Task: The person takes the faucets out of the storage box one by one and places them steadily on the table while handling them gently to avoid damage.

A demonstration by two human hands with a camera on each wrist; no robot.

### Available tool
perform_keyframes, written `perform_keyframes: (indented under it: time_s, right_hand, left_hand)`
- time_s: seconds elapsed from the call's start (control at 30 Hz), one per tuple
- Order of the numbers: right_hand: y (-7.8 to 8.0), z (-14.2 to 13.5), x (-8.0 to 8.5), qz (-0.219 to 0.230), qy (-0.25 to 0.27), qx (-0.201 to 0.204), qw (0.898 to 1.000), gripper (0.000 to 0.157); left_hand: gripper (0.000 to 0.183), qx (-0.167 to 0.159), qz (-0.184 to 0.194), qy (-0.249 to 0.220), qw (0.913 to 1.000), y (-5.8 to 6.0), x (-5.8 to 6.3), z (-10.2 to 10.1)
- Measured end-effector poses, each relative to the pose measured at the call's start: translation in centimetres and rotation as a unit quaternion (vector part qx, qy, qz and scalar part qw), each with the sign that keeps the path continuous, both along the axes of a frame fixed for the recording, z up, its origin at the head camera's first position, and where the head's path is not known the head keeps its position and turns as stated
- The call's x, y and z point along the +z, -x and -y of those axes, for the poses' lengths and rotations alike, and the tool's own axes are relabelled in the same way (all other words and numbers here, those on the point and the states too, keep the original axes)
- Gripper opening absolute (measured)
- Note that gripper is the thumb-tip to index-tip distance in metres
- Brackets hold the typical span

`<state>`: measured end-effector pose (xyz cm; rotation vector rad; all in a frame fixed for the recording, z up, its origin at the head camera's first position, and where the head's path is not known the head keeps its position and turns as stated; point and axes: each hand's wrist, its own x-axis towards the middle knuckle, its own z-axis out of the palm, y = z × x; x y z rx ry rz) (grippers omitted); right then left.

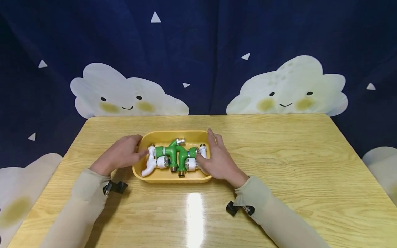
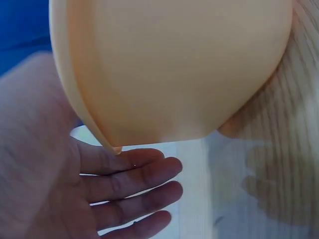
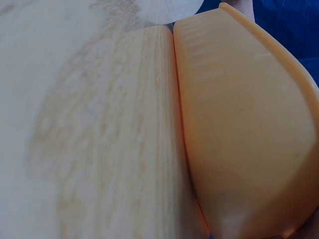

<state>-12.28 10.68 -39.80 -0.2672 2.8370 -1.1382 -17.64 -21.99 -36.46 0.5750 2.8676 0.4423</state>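
A yellow plastic bin (image 1: pixel 173 180) sits on the wooden table with several taps in it. Two green taps (image 1: pixel 172 151) lie in the middle; a white tap (image 1: pixel 151 162) is at the left and another white tap (image 1: pixel 203 150) at the right, partly hidden. My left hand (image 1: pixel 124 153) holds the bin's left end, thumb over the rim and fingers outside; in the left wrist view those fingers (image 2: pixel 134 181) extend past the bin's corner. My right hand (image 1: pixel 218 160) holds the right end, thumb inside and fingers along the outer wall.
The wooden table (image 1: pixel 294 165) extends to both sides of the bin and in front of it. Behind it hangs a dark blue curtain (image 1: pixel 204 44) with smiling clouds. A small black device is strapped at each wrist.
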Motion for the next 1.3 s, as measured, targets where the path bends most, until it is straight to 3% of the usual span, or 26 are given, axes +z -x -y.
perform_keyframes:
  time_s: [0.37,0.77,1.03,1.3]
  right_hand:
    - [-0.3,0.5,-0.4,0.001,0.001,0.011,1.0,0.1]
    - [-0.2,0.5,-0.4,-0.004,-0.006,0.016,1.0,0.1]
    - [0.3,-0.5,0.0,-0.014,-0.001,0.008,1.0,0.099]
    - [0.1,-0.2,0.0,-0.011,0.0,0.01,1.0,0.101]
  left_hand:
    - [0.009,-0.043,-0.025,-0.035,0.9982,-0.4,-1.2,1.1]
    - [0.011,-0.016,-0.052,-0.009,0.9984,-0.4,-1.8,1.3]
    - [0.014,-0.019,-0.082,-0.021,0.9962,0.7,-2.0,0.5]
    - [0.018,-0.013,-0.082,-0.023,0.9963,0.2,-2.1,0.8]
